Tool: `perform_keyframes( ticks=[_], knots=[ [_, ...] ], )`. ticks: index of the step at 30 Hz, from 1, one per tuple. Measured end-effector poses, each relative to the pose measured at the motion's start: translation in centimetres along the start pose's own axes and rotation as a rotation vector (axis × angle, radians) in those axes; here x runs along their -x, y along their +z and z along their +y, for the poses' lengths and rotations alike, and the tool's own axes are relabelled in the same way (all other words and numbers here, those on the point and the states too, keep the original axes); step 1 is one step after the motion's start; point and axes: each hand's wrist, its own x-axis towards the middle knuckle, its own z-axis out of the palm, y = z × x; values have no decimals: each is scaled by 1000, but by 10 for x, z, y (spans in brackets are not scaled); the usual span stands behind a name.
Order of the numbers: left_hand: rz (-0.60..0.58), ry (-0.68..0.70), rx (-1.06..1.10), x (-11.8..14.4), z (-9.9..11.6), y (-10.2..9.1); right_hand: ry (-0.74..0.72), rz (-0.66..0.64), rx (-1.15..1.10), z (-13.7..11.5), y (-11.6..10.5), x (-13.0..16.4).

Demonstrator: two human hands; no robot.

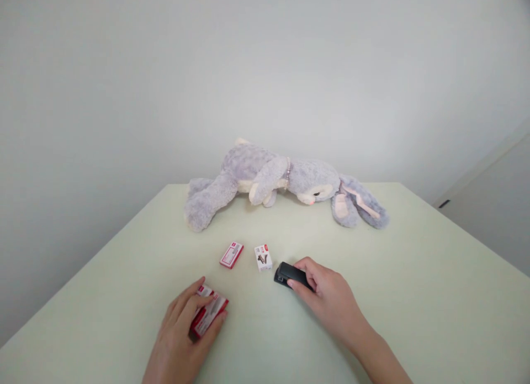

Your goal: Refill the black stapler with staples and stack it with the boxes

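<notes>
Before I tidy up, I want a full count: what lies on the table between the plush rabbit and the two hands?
Head view: two small boxes, a red one and a white one.

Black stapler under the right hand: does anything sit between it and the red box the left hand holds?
Nothing visible. The black stapler, gripped by the right hand, faces bare table towards the red box in the left hand. The small white box and the other red box lie farther back.
</notes>
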Motion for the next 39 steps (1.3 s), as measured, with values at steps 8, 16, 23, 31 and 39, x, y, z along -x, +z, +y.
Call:
perform_keyframes(
  ticks=[8, 16, 23, 31, 39],
  knots=[
    [-31, -78, -24, -39, 25, 18, 61, 79, 36, -5, 3, 2],
    [-93, -60, -168, -39, 77, 30, 157, 169, -218, -7, 20, -19],
    [2, -98, -145, -33, 115, 47, 153, 113, -454, -34, 44, -29],
    [-36, -264, 44, -36, 109, 57, 125, 27, -395, -26, 48, 3],
    [-55, -187, -21, -32, 102, 56, 72, 14, -405, -27, 44, 7]
  ],
)
